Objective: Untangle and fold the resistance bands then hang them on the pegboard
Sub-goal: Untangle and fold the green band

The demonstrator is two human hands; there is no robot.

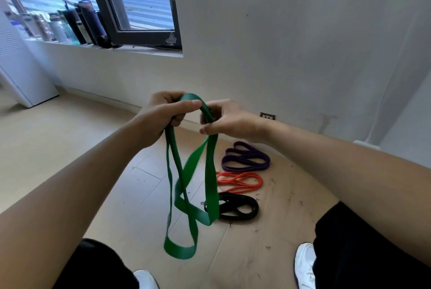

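Observation:
A wide green resistance band (211, 186) hangs in twisted loops from both hands at the middle of the head view. My left hand (161, 116) grips its top bend with closed fingers. My right hand (226, 118) pinches the same bend just to the right. Three folded bands lie on the wooden floor (70, 139) behind the green one: a purple band (246, 156) farthest, an orange band (240, 181) in the middle, a black band (235, 207) nearest. The green band's lower loops dangle above the floor and cover part of the black band. No pegboard is in view.
A white wall (303, 43) with a socket (267, 116) stands behind the bands. A dark-framed window (140, 8) with several bottles on its sill is at the upper left. A white cabinet (21, 74) stands far left. My knees and white shoes (304, 263) frame the bottom.

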